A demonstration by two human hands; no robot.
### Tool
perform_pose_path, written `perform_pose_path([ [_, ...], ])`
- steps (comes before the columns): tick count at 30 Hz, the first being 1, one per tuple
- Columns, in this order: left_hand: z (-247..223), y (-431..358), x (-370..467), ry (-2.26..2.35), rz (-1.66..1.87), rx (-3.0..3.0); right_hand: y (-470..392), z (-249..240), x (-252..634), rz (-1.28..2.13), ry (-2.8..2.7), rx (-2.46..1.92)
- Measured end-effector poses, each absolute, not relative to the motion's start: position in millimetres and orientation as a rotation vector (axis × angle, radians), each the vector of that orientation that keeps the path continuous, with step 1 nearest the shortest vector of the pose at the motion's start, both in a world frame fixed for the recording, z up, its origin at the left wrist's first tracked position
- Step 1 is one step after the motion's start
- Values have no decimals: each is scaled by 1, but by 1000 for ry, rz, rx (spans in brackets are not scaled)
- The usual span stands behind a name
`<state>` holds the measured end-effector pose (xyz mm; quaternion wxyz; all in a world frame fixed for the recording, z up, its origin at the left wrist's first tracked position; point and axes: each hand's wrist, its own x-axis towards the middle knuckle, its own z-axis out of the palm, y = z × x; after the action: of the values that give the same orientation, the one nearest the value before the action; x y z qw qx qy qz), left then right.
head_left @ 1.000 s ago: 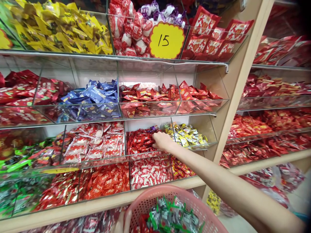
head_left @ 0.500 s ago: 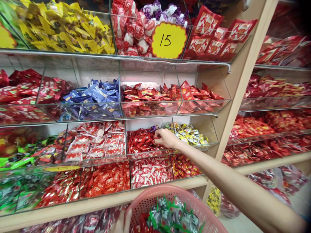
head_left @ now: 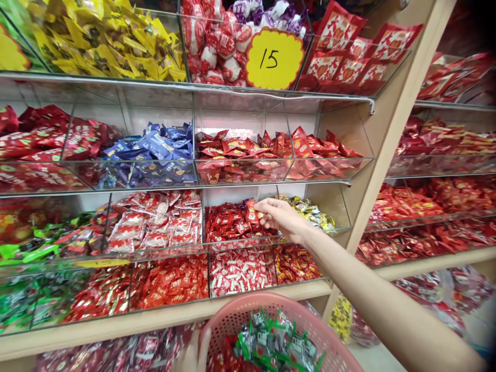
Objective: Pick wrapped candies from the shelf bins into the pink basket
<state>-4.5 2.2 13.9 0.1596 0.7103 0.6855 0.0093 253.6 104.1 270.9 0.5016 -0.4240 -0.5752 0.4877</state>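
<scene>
My right hand reaches over a bin of red-wrapped candies on the third shelf. Its thumb and fingers pinch one red candy packet, held just above the others. At the bottom of the view, my left hand grips the left rim of a pink plastic basket; part of that hand is cut off by the frame. Inside the basket lie green-and-clear wrapped candies, with red packets at their left.
Glass-fronted shelves hold blue packets, yellow packets and red-and-white candies. A yellow price tag reads 15. Glass dividers separate the bins. A wooden upright stands right of them, with more bins beyond. Bagged candies lie below.
My right hand has drawn slightly up and right from the pile, and a red packet now shows between its fingers. The left hand and basket have stayed nearly in place.
</scene>
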Motion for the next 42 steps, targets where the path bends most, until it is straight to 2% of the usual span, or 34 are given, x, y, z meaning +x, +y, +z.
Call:
perform_pose_path([
  [3,21,0,0,2005,249,1744,79,248,253,1486,-1283,-878],
  [7,24,-2,3,1993,351,1708,49,186,242,1701,-1108,-856],
  [12,22,-3,4,2003,359,1737,29,113,229,2078,-555,-915],
  [17,25,-3,5,2013,353,1749,23,88,227,2156,-359,-854],
  [22,28,-6,7,2010,380,1762,13,57,213,1922,-732,-1075],
  [27,28,-7,8,2002,405,1778,0,14,187,1368,-1437,-1382],
  [31,26,-7,7,2002,395,1791,-8,9,167,1028,-1807,-1485],
  [42,22,-4,5,2017,367,1760,-43,-1,119,762,-2356,-1659],
])
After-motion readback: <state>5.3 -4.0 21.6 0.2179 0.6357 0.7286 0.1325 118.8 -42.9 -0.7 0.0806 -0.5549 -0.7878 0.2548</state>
